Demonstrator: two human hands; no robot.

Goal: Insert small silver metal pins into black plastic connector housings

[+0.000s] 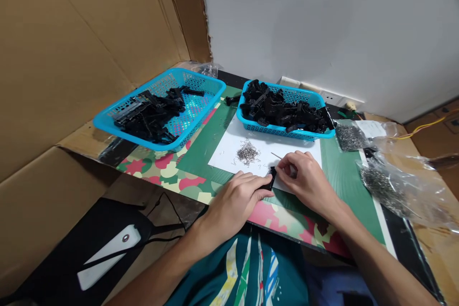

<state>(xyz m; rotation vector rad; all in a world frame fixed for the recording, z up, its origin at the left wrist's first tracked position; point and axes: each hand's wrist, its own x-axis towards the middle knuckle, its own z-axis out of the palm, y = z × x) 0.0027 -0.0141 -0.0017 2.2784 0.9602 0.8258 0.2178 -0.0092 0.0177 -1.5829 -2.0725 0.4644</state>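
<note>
My left hand (242, 193) pinches a small black plastic part (272, 178) between thumb and fingers, above the near edge of a white paper sheet (224, 155). Close against the part's upper end is my right hand (301, 174), its fingertips pressed together. A thin metal rod (276, 156) sticks out to the left from the right hand's curled fingers. Whatever tiny thing may sit at those fingertips is too small to make out. On the paper, just beyond both hands, lies a pile of small metal springs or wire pieces (247, 152), with a few strays around it.
A blue basket (201, 122) of black parts stands at the left; a second blue basket (287, 132), heaped with black parts, is behind the paper. Plastic bags (387, 191) of metal pieces lie right. A power strip (332, 97) runs along the wall. Cardboard (89, 33) rises at left.
</note>
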